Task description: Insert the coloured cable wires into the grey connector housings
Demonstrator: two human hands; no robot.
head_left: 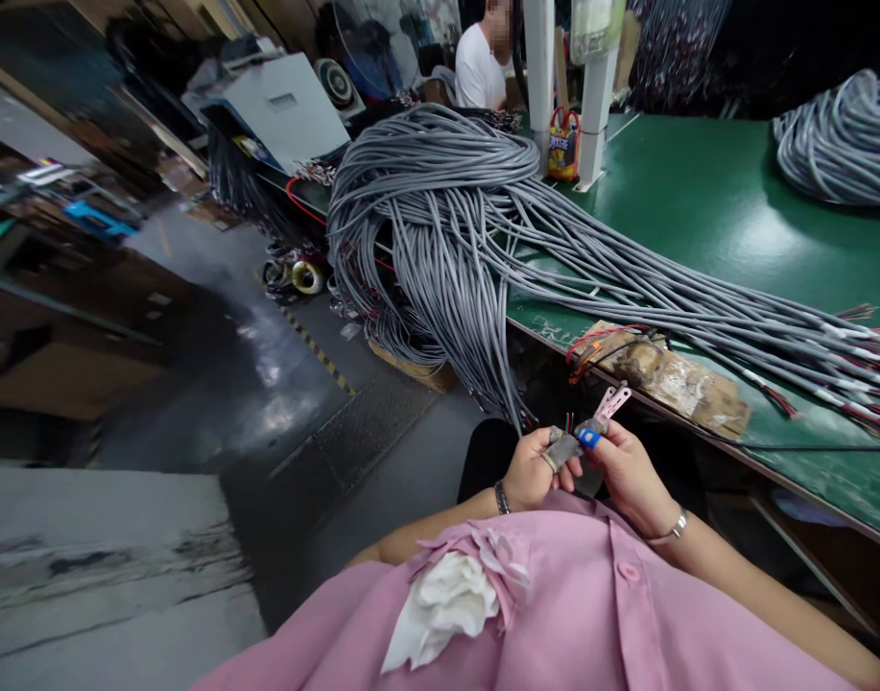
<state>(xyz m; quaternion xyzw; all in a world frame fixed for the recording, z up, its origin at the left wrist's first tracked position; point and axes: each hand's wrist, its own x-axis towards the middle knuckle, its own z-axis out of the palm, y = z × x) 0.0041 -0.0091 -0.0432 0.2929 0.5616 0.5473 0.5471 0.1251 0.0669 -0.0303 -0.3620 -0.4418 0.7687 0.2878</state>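
My left hand (532, 472) is closed at my lap, its fingertips wrapped in grey tape. It pinches a cable end from which thin coloured wires (570, 422) stick up. My right hand (632, 477) meets it from the other side, with blue tape round one finger. A small pink tool (613, 402) with two flat arms and holes near their tips juts up from its closed fingers. The tool's working end is hidden between the hands. Just beyond my left hand hangs a thick bundle of grey cables (450, 278).
The green table (705, 216) carries cables with stripped ends (843, 360) and a taped cardboard piece (705, 395) at its near edge. A cable coil (843, 139) lies far right. A white post (596, 115) and snack-like bag (563, 146) stand behind. A person (479, 67) sits beyond.
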